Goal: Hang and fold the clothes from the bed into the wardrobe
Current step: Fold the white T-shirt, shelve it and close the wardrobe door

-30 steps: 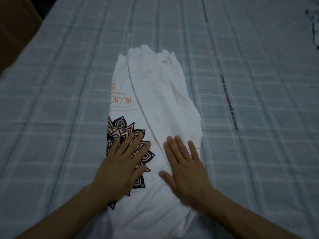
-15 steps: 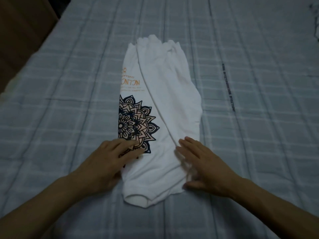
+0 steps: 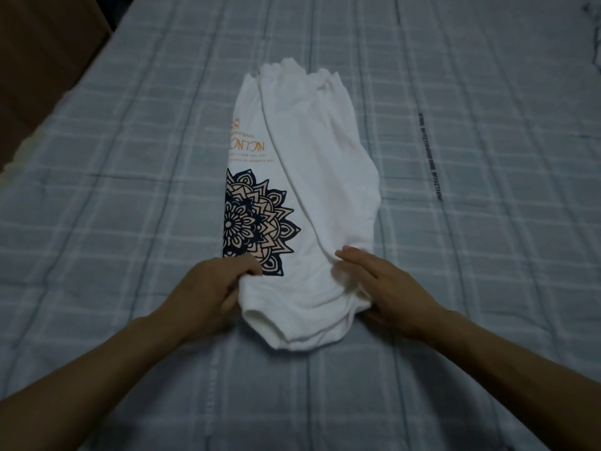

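A white T-shirt (image 3: 325, 177) lies on the bed, folded lengthwise into a narrow strip, with a dark and orange mandala print and orange lettering on its left half. Its near end points toward me. My left hand (image 3: 208, 291) grips the near left edge of the shirt, fingers curled over the cloth by the mandala. My right hand (image 3: 387, 288) holds the near right edge, fingers on top and thumb under the bunched fabric.
The bed (image 3: 130, 190) is covered with a grey-blue checked sheet with a dark printed line of text (image 3: 431, 157) to the right. A brown wooden surface (image 3: 42, 56) stands beyond the bed's far left edge. A dark item (image 3: 595, 34) shows at the far right.
Both hands slid from flat on the shirt's middle down to its near end and now take hold of its two edges. The view has shifted so more of the shirt shows.
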A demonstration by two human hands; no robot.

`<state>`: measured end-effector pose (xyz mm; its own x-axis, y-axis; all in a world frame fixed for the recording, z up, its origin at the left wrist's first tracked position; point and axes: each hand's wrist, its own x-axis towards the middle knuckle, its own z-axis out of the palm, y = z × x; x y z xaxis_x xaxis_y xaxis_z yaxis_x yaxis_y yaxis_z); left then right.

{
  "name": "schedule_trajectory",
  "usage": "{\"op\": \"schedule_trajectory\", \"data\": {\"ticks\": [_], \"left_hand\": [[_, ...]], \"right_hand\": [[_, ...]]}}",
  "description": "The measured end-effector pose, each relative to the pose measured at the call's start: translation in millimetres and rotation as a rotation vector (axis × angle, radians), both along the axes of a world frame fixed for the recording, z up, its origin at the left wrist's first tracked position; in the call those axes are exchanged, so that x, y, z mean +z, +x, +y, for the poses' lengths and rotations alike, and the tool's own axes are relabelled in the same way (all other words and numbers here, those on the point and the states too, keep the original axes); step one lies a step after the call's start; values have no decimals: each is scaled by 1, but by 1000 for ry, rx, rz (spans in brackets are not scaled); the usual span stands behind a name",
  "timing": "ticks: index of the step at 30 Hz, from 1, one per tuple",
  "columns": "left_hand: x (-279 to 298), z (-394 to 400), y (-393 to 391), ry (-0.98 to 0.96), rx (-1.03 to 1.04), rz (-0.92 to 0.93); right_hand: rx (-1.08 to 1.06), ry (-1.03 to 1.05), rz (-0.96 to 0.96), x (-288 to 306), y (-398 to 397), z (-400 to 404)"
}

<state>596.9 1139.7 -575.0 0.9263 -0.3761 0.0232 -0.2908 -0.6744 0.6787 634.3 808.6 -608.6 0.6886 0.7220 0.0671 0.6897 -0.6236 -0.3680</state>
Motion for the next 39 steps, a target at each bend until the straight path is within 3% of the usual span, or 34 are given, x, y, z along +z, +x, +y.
{"op": "schedule_trajectory", "data": {"ticks": [4, 9, 13, 19, 23, 28, 31, 34, 36, 39], "left_hand": [[11, -1, 11, -174, 123, 90], [15, -2, 17, -166, 96, 82], [22, -2, 24, -197, 102, 76], [49, 3, 75, -370, 246, 60], [80, 3, 131, -498, 305, 30], [116, 5, 235, -566, 347, -43], [105, 10, 325, -541, 507, -36], [59, 21, 404, -491, 697, 198], [29, 26, 421, -277, 853, 312], [7, 17, 398, -3, 737, 96]], "right_hand": [[-4, 41, 29, -2, 4, -3], [24, 28, -44, -8, 9, -6], [-42, 136, -157, -13, 13, 5], [-393, 431, 166, 40, 47, 29], [-550, 629, 221, 88, 100, 42], [-722, 728, 279, 125, 203, 60], [-835, 655, 404, 115, 289, 67], [-996, 564, 479, 83, 373, 69], [-1116, 500, 504, 69, 401, 73], [-1002, 219, 314, 64, 391, 77]]}}
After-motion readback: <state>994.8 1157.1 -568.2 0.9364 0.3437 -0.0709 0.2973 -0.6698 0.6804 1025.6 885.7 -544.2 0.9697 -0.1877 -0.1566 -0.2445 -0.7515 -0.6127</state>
